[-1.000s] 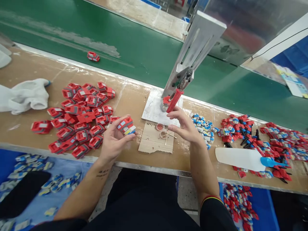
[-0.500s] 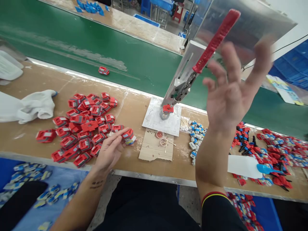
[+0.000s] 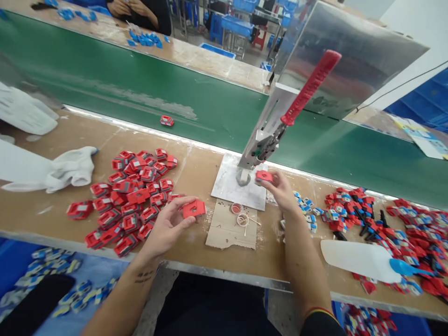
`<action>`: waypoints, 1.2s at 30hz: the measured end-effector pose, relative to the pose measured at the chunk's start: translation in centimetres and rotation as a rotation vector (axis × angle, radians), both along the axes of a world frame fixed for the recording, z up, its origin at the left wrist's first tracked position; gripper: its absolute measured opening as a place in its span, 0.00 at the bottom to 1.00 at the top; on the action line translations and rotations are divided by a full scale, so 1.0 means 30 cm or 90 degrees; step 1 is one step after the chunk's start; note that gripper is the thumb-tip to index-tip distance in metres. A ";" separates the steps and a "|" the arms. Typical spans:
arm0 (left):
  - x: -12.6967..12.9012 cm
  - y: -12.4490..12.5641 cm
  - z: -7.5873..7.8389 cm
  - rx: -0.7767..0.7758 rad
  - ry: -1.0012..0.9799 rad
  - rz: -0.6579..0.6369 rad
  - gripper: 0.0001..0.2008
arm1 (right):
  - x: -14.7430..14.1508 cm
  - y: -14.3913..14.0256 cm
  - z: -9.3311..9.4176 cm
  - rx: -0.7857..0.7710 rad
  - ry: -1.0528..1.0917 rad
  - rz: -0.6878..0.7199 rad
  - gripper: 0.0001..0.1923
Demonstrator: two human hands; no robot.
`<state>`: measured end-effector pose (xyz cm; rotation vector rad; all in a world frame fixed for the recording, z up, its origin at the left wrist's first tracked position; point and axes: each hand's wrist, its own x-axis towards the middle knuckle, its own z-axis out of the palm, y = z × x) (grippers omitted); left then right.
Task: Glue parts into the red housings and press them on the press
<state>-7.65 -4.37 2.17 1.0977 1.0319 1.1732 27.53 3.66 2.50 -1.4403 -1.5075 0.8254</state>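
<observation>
My left hand (image 3: 171, 224) is closed on a red plastic toy car body (image 3: 194, 209) above the table, just right of a heap of similar red car bodies (image 3: 131, 219). Between the fingers of my right hand (image 3: 283, 189) is another red toy car body (image 3: 264, 176), held beside the foot of a hand press. That press has a long red lever (image 3: 311, 88) tilted up to the right and a metal clamp (image 3: 268, 147). Its pale base plate (image 3: 224, 179) carries a small grey holder (image 3: 243, 177), which has no red part on it.
Cardboard (image 3: 217, 233) with two small cups and cotton swabs lies before the press. Small blue-and-white parts (image 3: 306, 207) and red-and-black parts (image 3: 350, 210) cover the right. A green conveyor (image 3: 122, 88) carries one red car (image 3: 167, 121). A co-worker's hands (image 3: 129, 7) show at the far side.
My right hand has come down from near the lever and taken the red car body off the press holder. My left hand has turned its car body. The view has shifted slightly.
</observation>
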 end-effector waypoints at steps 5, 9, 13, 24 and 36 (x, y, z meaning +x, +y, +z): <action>-0.005 0.061 0.002 0.012 0.023 0.038 0.25 | 0.248 0.109 0.055 -0.020 -0.232 -0.181 0.20; 0.095 0.199 0.047 0.061 0.010 0.009 0.28 | 0.267 0.342 0.093 -0.094 -0.406 -0.178 0.14; 0.219 0.337 0.058 0.074 0.002 -0.066 0.32 | 0.210 0.478 0.099 -0.180 -0.518 -0.102 0.17; 0.382 0.484 -0.030 0.153 0.051 -0.186 0.23 | 0.198 0.354 0.289 0.271 -0.319 -0.371 0.27; 0.436 0.483 -0.054 0.238 0.116 -0.227 0.18 | -0.205 0.142 0.484 0.567 -0.085 -0.059 0.38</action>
